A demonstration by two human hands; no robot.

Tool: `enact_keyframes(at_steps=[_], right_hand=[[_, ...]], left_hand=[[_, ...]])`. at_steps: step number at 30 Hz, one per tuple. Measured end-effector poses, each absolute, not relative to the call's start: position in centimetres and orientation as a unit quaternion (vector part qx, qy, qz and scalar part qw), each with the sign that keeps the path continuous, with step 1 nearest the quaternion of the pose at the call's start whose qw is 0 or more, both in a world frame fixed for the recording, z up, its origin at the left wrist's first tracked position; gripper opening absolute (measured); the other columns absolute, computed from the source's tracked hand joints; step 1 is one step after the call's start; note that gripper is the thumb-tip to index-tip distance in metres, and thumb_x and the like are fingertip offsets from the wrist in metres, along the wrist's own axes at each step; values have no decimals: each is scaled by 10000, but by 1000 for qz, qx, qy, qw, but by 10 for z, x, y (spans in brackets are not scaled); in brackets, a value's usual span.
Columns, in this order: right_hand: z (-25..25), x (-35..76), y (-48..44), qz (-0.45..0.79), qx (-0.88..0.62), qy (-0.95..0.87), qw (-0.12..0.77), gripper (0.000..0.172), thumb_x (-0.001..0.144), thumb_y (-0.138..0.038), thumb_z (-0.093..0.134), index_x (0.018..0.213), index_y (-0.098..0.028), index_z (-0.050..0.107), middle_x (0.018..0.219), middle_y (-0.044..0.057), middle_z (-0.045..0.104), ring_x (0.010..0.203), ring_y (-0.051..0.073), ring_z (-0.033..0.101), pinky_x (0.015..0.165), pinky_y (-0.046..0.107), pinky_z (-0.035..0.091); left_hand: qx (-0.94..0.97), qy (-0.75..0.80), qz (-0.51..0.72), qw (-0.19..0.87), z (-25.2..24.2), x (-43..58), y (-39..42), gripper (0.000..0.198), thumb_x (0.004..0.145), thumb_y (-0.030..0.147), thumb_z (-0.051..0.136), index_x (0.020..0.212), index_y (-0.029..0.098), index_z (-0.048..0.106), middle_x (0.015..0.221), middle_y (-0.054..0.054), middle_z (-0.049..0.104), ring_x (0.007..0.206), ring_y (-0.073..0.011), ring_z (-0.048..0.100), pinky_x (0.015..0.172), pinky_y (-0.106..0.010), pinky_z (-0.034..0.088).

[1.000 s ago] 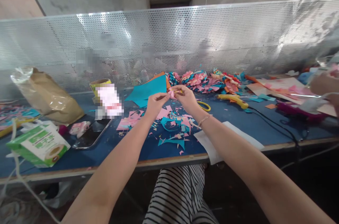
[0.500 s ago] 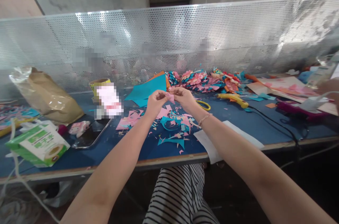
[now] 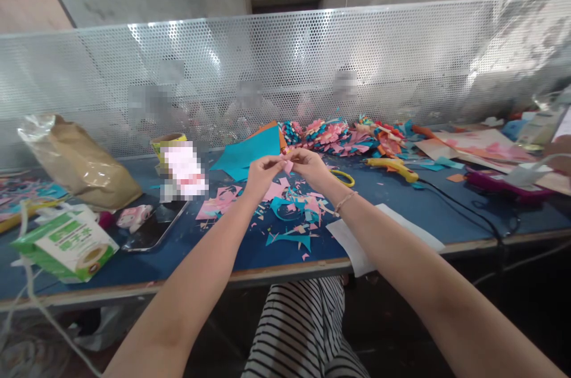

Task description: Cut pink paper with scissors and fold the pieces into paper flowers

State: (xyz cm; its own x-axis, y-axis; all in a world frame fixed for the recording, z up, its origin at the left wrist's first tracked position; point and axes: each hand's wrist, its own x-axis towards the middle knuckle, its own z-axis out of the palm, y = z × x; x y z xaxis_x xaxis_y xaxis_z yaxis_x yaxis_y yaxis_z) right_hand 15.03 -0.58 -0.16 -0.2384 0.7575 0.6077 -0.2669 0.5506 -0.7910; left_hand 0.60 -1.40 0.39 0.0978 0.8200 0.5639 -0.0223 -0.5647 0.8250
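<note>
A small piece of pink paper [image 3: 288, 167] is pinched between my two hands, above the middle of the table. My left hand [image 3: 266, 171] grips it from the left with closed fingertips. From the other side, my right hand [image 3: 308, 165] has its thumb and fingers closed on the same piece. The fingers partly hide its shape. Beneath them lie pink and blue paper scraps [image 3: 294, 206] in a loose spread. Just behind my hands rests a blue paper sheet [image 3: 250, 149]. Yellow scissor handles [image 3: 342, 177] show beside my right wrist.
Bunched paper flowers [image 3: 330, 135] line the back. A yellow glue gun [image 3: 392, 168] with a black cord lies right of my hands. White paper [image 3: 357, 247] hangs over the front edge. At left are a phone [image 3: 156, 229], a green-and-white carton [image 3: 66, 244] and a brown bag [image 3: 84, 163].
The pink paper has turned slightly between my fingertips, and its visible part sits a little lower. Both hands stay in nearly the same place.
</note>
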Motion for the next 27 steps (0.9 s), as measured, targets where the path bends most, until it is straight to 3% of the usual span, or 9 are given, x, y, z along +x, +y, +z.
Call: enact_keyframes(at_steps=[16,22,27], right_hand=[[0,153,-4,305,-281,-683,601,74,632,-228,580,626,-168,537,611,-28,529,580,87,479,571,233,396],[2,150,-7,409,-253,-628,612,119,600,-232,608,624,-170,510,562,-57,480,524,59,433,540,210,395],[6,152,-15,556,-206,-577,561,249,555,-282,710,671,-172,520,677,-33,552,633,80,526,624,235,470]], left_hand=[[630,299,608,379,11,10,-23,244,590,319,715,770,159,675,801,-58,677,759,-162,612,721,-303,471],[578,289,630,431,10,9,-18,314,550,325,740,796,173,617,771,-25,647,719,-132,589,694,-285,468],[565,291,577,514,14,5,-22,247,556,325,734,672,163,588,671,7,587,633,-96,543,580,-227,418]])
